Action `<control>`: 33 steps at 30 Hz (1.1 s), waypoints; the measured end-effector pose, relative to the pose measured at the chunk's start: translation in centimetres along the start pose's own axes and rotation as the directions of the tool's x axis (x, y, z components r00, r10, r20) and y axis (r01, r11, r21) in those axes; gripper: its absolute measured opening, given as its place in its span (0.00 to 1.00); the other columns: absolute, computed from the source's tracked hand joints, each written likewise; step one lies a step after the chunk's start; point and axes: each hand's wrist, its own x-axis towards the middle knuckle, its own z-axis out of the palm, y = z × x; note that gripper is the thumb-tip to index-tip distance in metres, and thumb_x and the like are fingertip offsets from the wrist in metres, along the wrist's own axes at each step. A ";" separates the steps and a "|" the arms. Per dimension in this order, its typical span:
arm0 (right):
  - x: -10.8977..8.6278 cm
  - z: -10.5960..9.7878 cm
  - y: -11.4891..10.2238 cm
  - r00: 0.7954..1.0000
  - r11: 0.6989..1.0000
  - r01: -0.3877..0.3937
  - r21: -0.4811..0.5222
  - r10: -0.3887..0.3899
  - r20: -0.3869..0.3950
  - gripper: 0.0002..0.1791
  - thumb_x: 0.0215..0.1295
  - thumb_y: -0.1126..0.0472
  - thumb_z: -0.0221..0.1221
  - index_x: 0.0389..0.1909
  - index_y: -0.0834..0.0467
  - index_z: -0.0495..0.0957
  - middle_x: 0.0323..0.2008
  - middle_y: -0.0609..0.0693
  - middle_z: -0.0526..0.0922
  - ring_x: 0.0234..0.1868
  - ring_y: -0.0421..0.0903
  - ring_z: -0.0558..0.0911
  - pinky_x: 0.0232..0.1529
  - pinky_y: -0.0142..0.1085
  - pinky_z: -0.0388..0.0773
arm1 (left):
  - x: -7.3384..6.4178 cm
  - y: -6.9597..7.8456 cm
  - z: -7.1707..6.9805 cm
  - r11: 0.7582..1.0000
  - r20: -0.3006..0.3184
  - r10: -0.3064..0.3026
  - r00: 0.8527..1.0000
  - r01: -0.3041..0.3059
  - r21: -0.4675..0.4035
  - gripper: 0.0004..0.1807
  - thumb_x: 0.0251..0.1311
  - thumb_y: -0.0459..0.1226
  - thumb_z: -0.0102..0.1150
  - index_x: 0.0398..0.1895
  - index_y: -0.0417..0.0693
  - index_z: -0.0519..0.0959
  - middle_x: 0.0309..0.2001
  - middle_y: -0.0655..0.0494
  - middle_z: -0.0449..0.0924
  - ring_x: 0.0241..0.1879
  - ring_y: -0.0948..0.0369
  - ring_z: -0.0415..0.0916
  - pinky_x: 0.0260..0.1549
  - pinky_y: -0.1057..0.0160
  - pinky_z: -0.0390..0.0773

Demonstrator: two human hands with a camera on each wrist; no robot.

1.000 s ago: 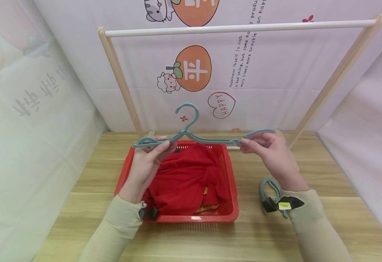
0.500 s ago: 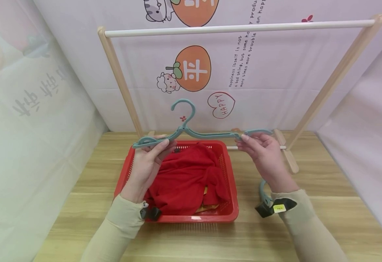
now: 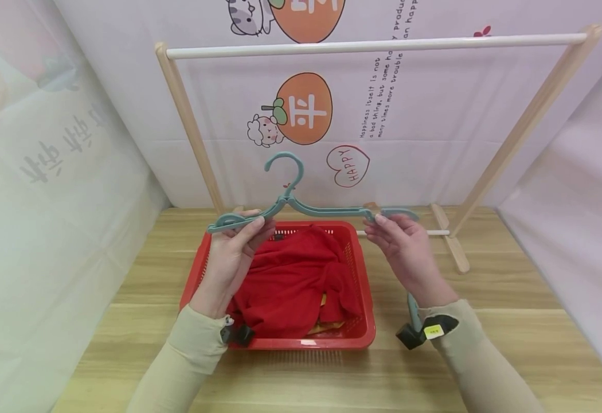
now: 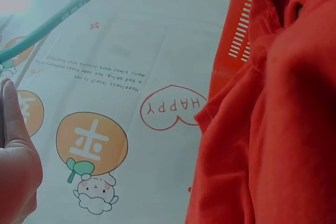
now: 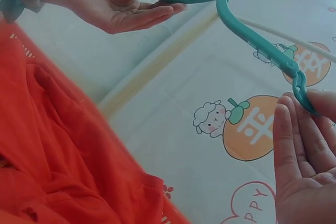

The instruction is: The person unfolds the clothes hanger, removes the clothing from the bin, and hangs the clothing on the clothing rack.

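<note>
Hanger (image 3: pixel 327 212), held up: in the head view it is placed above the far rim of the red basket (image 3: pixel 306 344), below the white crossbar (image 3: pixel 373 46) and apart from it. Its left half is pinched by the left hand (image 3: pixel 231 258), its right half by the right hand (image 3: pixel 404 246) near a joint. The step seems to be the straightening of the hinged halves — best done with the middle steadied and force applied close to each joint, without twisting. Behind the right wrist, a teal piece (image 3: pixel 413 310) on the table (image 3: pixel 141 321) is mostly covered. Something yellow (image 3: pixel 327 327) is largely buried under the red cloth (image 3: pixel 296 287).

In the left wrist view, the left hand is cut off by the edge, so its pinch cannot be checked there; the hook is not shown.

In the right wrist view, the slotted end is pinched between right thumb and fingers — whether its joint is locked cannot be told.
</note>
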 end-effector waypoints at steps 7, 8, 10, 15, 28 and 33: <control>0.2 -1.5 -0.6 0.999 0.999 0.045 0.015 -0.045 -0.007 0.05 0.73 0.67 0.60 0.45 0.62 0.82 0.42 0.53 0.88 0.44 0.47 0.87 0.54 0.39 0.81 | 0.0 0.2 -0.1 1.000 -0.004 0.005 1.000 -0.005 -0.007 0.11 0.70 0.29 0.60 0.49 0.46 0.87 0.46 0.50 0.87 0.46 0.55 0.86 0.54 0.54 0.80; 0.2 -1.8 -0.8 0.998 0.998 0.061 0.013 -0.060 -0.015 0.06 0.73 0.67 0.61 0.46 0.62 0.82 0.42 0.53 0.87 0.45 0.47 0.87 0.55 0.39 0.81 | 0.0 0.2 -0.1 1.000 -0.002 0.004 1.000 -0.004 -0.007 0.11 0.70 0.29 0.60 0.49 0.46 0.88 0.46 0.50 0.87 0.46 0.55 0.86 0.54 0.55 0.80; 0.3 -2.2 -1.3 0.995 0.995 0.096 0.019 -0.095 -0.029 0.09 0.72 0.68 0.61 0.49 0.65 0.82 0.44 0.55 0.86 0.46 0.48 0.87 0.56 0.39 0.80 | 0.0 0.2 -0.1 1.000 0.006 0.001 1.000 -0.001 -0.007 0.11 0.71 0.29 0.59 0.49 0.46 0.87 0.46 0.50 0.87 0.46 0.55 0.86 0.54 0.55 0.80; 0.9 -2.9 -3.1 0.969 0.967 0.237 -0.094 -0.242 -0.056 0.16 0.67 0.72 0.65 0.54 0.71 0.81 0.48 0.57 0.87 0.51 0.50 0.85 0.56 0.37 0.79 | 0.1 0.1 0.0 1.000 0.002 0.000 1.000 0.000 0.005 0.12 0.71 0.27 0.58 0.49 0.46 0.87 0.46 0.51 0.87 0.46 0.55 0.86 0.54 0.54 0.80; 0.2 -0.8 -7.6 0.982 0.601 0.185 -0.778 -0.153 0.115 0.19 0.62 0.53 0.73 0.52 0.54 0.88 0.47 0.49 0.88 0.53 0.43 0.83 0.51 0.30 0.78 | 0.1 -0.4 0.1 0.999 0.009 -0.032 0.999 0.032 0.022 0.12 0.71 0.26 0.57 0.49 0.44 0.87 0.46 0.48 0.87 0.45 0.52 0.86 0.53 0.51 0.80; 0.2 -0.1 -7.6 0.974 0.523 0.225 -0.822 -0.092 0.208 0.17 0.62 0.52 0.73 0.50 0.52 0.88 0.46 0.47 0.88 0.48 0.42 0.85 0.46 0.29 0.81 | 0.0 -0.6 0.3 0.999 0.015 -0.032 0.999 0.032 0.028 0.11 0.70 0.25 0.58 0.48 0.44 0.86 0.45 0.47 0.87 0.45 0.52 0.86 0.52 0.52 0.81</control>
